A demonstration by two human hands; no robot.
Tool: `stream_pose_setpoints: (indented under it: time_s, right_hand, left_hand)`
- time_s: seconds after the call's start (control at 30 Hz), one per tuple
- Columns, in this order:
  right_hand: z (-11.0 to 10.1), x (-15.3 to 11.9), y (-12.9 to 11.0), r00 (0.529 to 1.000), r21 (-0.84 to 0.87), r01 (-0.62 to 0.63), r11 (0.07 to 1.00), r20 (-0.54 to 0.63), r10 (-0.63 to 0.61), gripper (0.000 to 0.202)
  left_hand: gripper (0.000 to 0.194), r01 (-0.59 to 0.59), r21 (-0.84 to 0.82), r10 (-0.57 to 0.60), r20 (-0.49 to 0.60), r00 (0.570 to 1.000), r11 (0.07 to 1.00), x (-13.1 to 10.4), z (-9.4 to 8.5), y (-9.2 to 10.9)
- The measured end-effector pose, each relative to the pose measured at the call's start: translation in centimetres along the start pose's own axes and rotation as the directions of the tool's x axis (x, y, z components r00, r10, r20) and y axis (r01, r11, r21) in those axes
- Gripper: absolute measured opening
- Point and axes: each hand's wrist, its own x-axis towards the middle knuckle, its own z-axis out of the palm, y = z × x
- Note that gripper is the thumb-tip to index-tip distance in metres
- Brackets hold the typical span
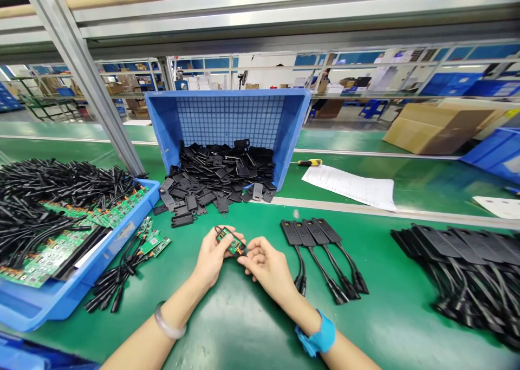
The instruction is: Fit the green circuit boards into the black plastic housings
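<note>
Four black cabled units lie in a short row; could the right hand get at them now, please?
Probably yes: only green tabletop separates the units from the right hand, though it is busy at the circuit board.

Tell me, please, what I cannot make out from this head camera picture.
Head view: back of the circuit board, turned away in the left hand.
Head view: whether the right hand pinches anything, hidden by the hand itself.
Head view: writing on the paper, too small.
Head view: rest of the blue tray, cut off by the left edge.
Head view: rest of the black cases at far right, cut off by the right edge.
</note>
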Motion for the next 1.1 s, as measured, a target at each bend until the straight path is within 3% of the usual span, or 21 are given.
stream_pose_setpoints:
  time_s: [0.13, 0.27, 0.47, 0.57, 0.7, 0.83, 1.1]
  right_hand:
    - [-0.15, 0.03, -0.21, 0.994, -0.107, -0.009, 0.994, 0.108, 0.021, 0.022]
    - [0.01, -0.04, -0.35, 0.989, -0.043, -0.048, 0.998, 0.14, 0.054, 0.027]
    - [0.56, -0.07, -0.32, 0.996, 0.064, -0.041, 0.997, 0.084, 0.036, 0.03]
    - [0.63, 0.02, -0.32, 0.999, 0.078, -0.043, 0.996, 0.033, 0.041, 0.032]
    - [0.3, 0.24, -0.41, 0.993, 0.086, -0.096, 0.992, 0.077, 0.09, 0.037]
    - [0.12, 0.28, -0.45, 0.99, 0.038, -0.117, 0.992, 0.088, 0.113, 0.037]
    - [0.1, 0.07, -0.49, 0.999, -0.087, -0.028, 0.996, 0.025, 0.03, 0.033]
  left_hand:
    - [0.026, -0.078, 0.049, 0.08, -0.023, 0.997, 0.996, 0.0, -0.22, 0.28]
    - [0.027, -0.144, 0.086, 0.144, 0.007, 0.99, 0.986, 0.04, -0.32, 0.27]
    - [0.026, -0.195, 0.113, 0.197, -0.005, 0.98, 0.974, -0.12, -0.17, -0.1]
    - [0.029, -0.143, 0.068, 0.144, -0.001, 0.99, 0.987, -0.18, -0.09, -0.25]
    - [0.033, -0.068, -0.006, 0.068, 0.006, 0.998, 0.998, -0.37, 0.02, -0.17]
    - [0.033, -0.077, 0.011, 0.077, -0.004, 0.997, 0.997, -0.6, 0.2, 0.04]
    - [0.027, -0.176, 0.12, 0.182, -0.042, 0.982, 0.977, -0.59, 0.64, 0.01]
